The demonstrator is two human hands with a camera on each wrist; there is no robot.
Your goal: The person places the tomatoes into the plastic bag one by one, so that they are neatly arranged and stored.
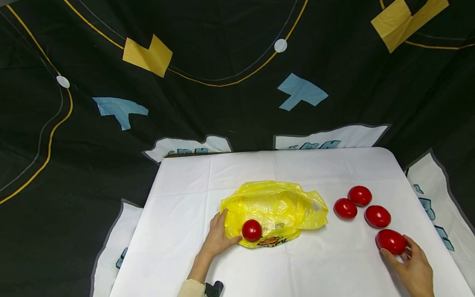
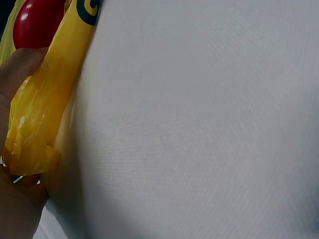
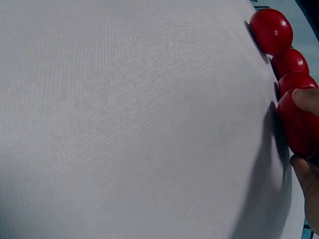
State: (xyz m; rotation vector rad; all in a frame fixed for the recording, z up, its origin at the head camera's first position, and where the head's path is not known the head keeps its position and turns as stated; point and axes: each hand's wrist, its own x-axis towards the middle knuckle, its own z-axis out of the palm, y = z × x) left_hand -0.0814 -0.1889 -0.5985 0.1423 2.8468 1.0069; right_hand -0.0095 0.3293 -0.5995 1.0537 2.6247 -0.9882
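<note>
- Red ball (image 1: 391, 242) at the table's right side is pinched by the right hand (image 1: 412, 264), thumb on its near side and fingers curled behind; whether it is lifted cannot be told.
- Yellow bag (image 1: 293, 202) is gripped at its left end by the left hand (image 1: 219, 237), with the plastic caught between thumb and fingers, which are set well apart.
- Second red ball (image 1: 252, 230) is seen just beside the left thumb, at the bag's near left part; in the left wrist view its lower side is partly hidden by the plastic.
- Dark print (image 1: 272, 241) is shown on the bag's near edge.
- Three more red balls (image 1: 377, 216) are grouped just beyond the held one, to the right of the bag.
- White tablecloth (image 1: 256, 272) is spread beneath everything.
- Black backdrop (image 1: 222, 111), marked with yellow and pale blue shapes, is hung beyond the table.
</note>
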